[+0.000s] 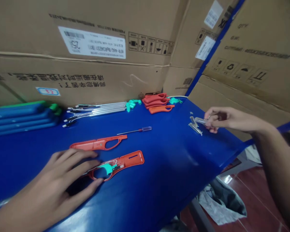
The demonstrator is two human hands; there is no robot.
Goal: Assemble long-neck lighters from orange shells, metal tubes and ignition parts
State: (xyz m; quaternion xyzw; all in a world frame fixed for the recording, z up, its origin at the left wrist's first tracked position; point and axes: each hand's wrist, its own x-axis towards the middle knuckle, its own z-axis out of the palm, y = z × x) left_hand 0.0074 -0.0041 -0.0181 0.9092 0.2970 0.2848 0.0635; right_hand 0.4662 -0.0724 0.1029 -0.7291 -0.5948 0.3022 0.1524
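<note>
My left hand (60, 180) lies on the blue table (174, 161), fingers spread, thumb and forefinger touching an orange handle half (125, 161) with a teal trigger (108, 168) set in it. A second, bare orange handle half (99, 143) lies just beyond. My right hand (222, 120) is out at the table's right edge, fingers pinched on a small clear plastic piece (200, 121); another clear piece (195, 128) lies under it. A thin screwdriver (135, 130) with a red and blue grip lies between the two hands.
At the back lie a stack of orange handle halves (156, 102), teal parts (130, 104), a row of metal rods (96, 109) and blue trays (21, 117) at left. Cardboard boxes (87, 48) wall in the back and right. Grey cloth (222, 199) lies on the floor.
</note>
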